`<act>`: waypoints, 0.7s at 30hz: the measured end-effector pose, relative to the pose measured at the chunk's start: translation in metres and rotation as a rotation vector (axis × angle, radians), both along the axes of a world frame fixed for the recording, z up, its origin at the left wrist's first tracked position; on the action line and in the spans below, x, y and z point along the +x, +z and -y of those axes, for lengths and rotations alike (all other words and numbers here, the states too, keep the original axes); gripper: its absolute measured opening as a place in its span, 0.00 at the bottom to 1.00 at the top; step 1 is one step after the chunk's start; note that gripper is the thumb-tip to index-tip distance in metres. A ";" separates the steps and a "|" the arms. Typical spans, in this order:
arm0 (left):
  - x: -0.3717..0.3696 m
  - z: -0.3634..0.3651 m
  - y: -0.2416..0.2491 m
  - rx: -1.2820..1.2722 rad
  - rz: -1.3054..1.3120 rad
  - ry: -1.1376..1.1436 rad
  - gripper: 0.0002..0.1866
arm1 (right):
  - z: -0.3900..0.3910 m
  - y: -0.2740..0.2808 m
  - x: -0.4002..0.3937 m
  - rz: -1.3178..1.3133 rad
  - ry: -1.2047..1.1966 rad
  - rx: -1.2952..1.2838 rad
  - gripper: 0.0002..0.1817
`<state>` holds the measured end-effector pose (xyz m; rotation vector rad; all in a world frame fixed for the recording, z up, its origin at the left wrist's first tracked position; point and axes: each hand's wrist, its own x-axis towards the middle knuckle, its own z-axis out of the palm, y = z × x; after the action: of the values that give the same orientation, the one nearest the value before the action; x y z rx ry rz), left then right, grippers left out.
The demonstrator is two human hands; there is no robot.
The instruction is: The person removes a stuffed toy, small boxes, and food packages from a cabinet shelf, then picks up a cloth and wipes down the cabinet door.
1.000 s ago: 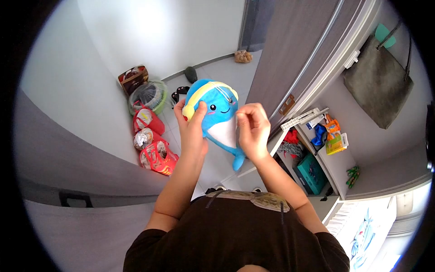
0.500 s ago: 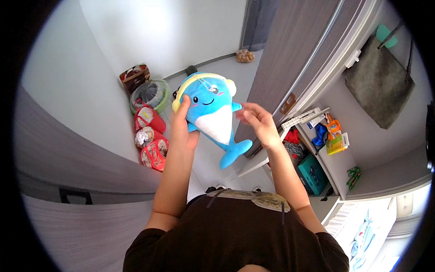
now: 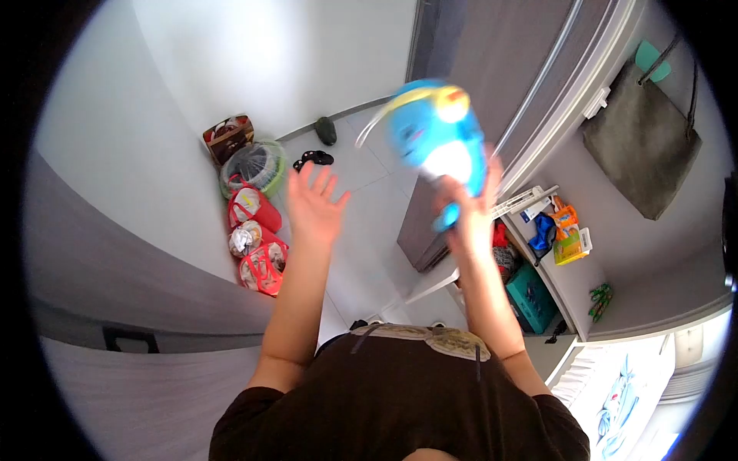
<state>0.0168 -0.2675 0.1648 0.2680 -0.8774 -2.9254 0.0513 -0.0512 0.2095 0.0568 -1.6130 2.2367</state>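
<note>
A blue plush whale [image 3: 442,138] with a white belly and a yellow headphone band is smeared by motion in the head view. My right hand [image 3: 473,196] is wrapped round its lower body, near the tail. A pale loop of cord hangs from the plush's head toward the left. My left hand [image 3: 315,203] is apart from the toy, raised over the floor with its fingers spread and nothing in it.
At left, red bags [image 3: 254,206] and a green-rimmed round container [image 3: 265,165] stand along the wall. Black shoes [image 3: 314,160] and a dark green object [image 3: 326,131] lie on the floor. An open cabinet [image 3: 565,300] with a teal box [image 3: 532,296] and a hanging grey bag [image 3: 642,146] are at right.
My left hand has let go of the plush whale. My right hand now grips it and has carried it up and to the right, turning it.
</note>
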 end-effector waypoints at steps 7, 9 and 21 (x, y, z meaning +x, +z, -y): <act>-0.013 0.005 0.002 0.012 0.158 0.098 0.46 | 0.002 0.003 -0.012 -0.090 -0.609 0.824 0.44; -0.023 -0.002 -0.006 0.024 0.129 -0.019 0.47 | 0.040 -0.006 0.004 0.197 0.158 1.181 0.43; -0.012 -0.014 0.005 0.116 0.170 -0.009 0.49 | 0.016 -0.038 -0.012 -0.247 -0.554 0.788 0.46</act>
<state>0.0046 -0.2536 0.1697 0.5292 -0.7302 -3.0011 0.0396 -0.0671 0.1712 0.0776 -1.9584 1.0676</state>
